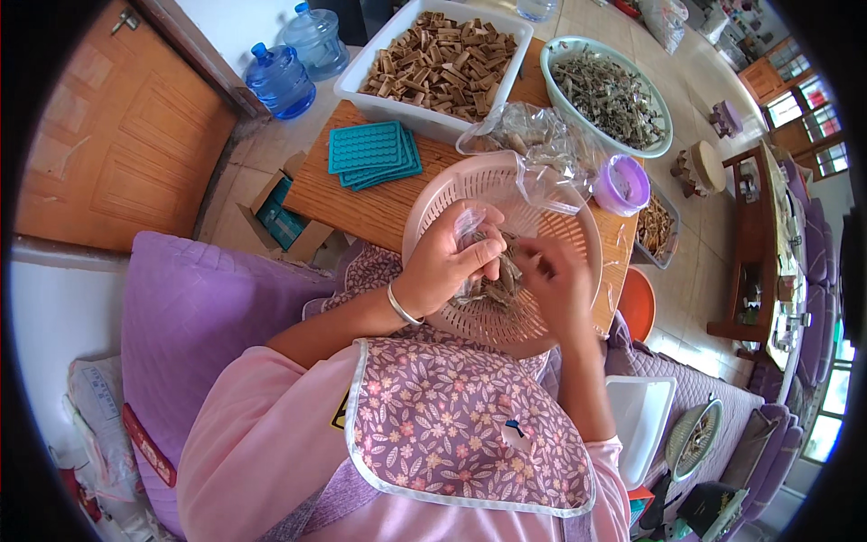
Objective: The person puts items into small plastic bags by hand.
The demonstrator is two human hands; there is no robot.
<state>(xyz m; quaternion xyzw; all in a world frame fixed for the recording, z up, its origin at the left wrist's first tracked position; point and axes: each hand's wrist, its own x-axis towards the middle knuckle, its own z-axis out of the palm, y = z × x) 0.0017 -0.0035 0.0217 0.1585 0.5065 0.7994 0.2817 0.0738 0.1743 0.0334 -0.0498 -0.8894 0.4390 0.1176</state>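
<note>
My left hand (447,257) is closed on a small clear plastic bag (467,221), with the thumb pressed toward the fingers. My right hand (558,278) hovers just right of it, fingers curled and smeared by motion; whether anything is in them is hidden. Between and below the hands lie grey-brown dried pieces (502,287), partly covered by the fingers. They are over a pale pink slotted plastic basket (433,203) in front of me. A crumpled clear plastic bag (542,149) drapes over the basket's far rim.
On the wooden table (312,185) stand a white tub (348,86) of brown pieces, stacked teal moulds (370,149), a pale green basin (670,126) of dried grey-green bits and a purple container (623,185). Right of it are a grey tray (668,257) and an orange basin (637,303).
</note>
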